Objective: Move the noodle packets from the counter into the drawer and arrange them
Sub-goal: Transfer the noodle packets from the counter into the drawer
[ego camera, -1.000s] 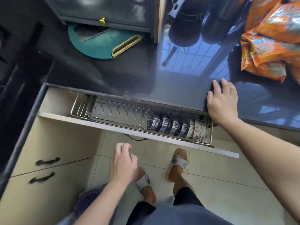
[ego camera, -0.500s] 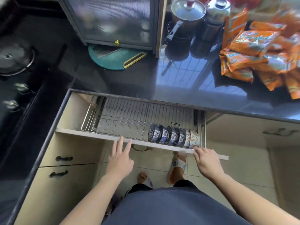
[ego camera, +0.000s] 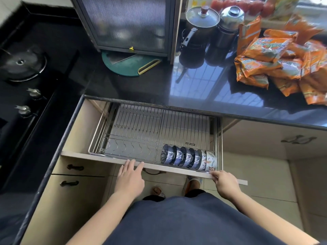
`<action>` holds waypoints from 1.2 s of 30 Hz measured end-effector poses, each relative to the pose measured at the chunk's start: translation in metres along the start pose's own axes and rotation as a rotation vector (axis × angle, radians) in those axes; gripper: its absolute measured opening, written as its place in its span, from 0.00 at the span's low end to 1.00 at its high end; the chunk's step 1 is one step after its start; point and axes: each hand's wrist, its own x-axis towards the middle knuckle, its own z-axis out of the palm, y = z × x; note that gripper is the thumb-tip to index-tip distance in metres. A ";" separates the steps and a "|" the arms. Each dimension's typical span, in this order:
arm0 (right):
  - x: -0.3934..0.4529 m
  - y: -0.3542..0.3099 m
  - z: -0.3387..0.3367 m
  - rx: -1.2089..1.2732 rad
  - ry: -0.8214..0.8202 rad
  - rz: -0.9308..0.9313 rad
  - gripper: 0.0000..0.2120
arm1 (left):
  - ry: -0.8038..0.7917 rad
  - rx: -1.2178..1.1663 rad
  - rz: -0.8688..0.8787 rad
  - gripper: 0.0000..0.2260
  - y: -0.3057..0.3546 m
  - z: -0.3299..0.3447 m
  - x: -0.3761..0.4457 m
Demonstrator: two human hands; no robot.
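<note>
We see orange noodle packets (ego camera: 283, 62) heaped loosely on the dark glossy counter (ego camera: 194, 89) at far right, overlapping at mixed angles. Below the counter edge, the drawer (ego camera: 109, 158) stands pulled open, its wire rack (ego camera: 159, 128) mostly bare, with a row of patterned bowls (ego camera: 187, 158) standing on edge at front right.

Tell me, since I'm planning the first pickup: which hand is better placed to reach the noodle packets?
Probably the right hand. It touches the drawer front at its right end, on the side where the noodle packets lie on the counter. The left hand sits mid-drawer, farther away.
</note>
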 end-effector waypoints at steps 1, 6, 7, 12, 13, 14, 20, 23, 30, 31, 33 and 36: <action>-0.002 0.000 0.001 -0.003 -0.013 0.000 0.17 | -0.001 0.000 -0.002 0.31 -0.001 0.001 -0.003; -0.011 -0.001 0.004 -0.008 -0.080 0.022 0.16 | 0.018 -0.008 -0.016 0.27 -0.003 0.002 -0.011; -0.012 0.000 0.004 0.001 -0.102 0.032 0.16 | 0.023 -0.013 -0.020 0.25 -0.002 0.001 -0.011; -0.018 0.001 0.002 0.076 -0.185 0.065 0.15 | -0.041 -0.006 -0.059 0.18 0.006 -0.006 -0.011; -0.018 0.000 0.000 0.077 -0.187 0.064 0.15 | -0.056 0.004 -0.067 0.17 0.008 -0.008 -0.010; -0.018 -0.001 -0.002 0.080 -0.192 0.067 0.15 | -0.074 0.016 -0.076 0.17 0.011 -0.011 -0.008; -0.008 0.010 -0.024 0.131 -0.449 -0.052 0.18 | -0.252 0.143 -0.187 0.19 0.037 -0.037 0.002; -0.004 0.028 -0.052 0.281 -0.533 -0.098 0.19 | -0.306 0.168 -0.235 0.18 0.088 -0.061 0.013; 0.005 0.132 -0.134 0.879 -0.256 0.054 0.10 | -0.173 -0.355 0.028 0.15 0.292 -0.099 0.042; 0.009 0.155 -0.140 0.975 -0.218 0.102 0.10 | -0.159 -0.451 0.051 0.13 0.319 -0.100 0.042; 0.013 0.202 -0.149 1.137 -0.151 0.221 0.10 | -0.147 -0.640 0.057 0.09 0.365 -0.100 0.040; 0.013 0.256 -0.156 1.188 -0.129 0.367 0.08 | -0.176 -0.884 -0.013 0.09 0.408 -0.096 0.031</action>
